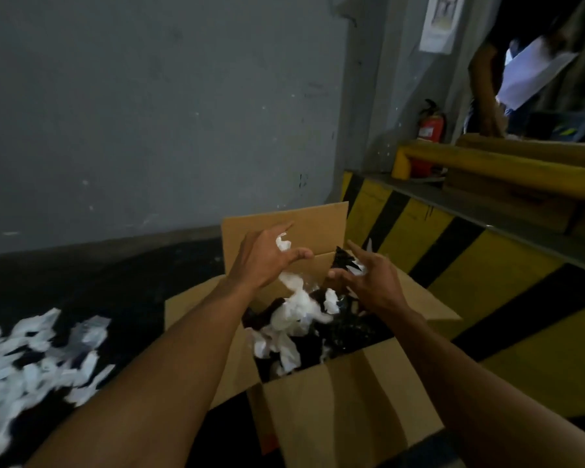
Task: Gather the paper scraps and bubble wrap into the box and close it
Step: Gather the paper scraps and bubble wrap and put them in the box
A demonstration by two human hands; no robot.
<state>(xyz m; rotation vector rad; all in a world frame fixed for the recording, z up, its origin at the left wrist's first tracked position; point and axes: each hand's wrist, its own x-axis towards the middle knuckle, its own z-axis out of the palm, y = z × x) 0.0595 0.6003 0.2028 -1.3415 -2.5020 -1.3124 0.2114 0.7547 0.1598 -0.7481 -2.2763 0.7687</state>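
Item: cardboard box (345, 393), brown, on the dark floor (92, 285) against a yellow-and-black striped kerb (487, 298). All four flaps open; far flap upright.
Contents: crumpled white paper scraps (294, 315) mixed with dark material; bubble wrap not clearly distinguishable.
Loose stock: further white scraps (31, 359) spread on the floor to the left of the box.
Left hand (264, 258): above the box mouth, grip apart, fingers spread, a white scrap at the palm.
Right hand (368, 282): above the box, grip apart, white and dark bits by the fingers.
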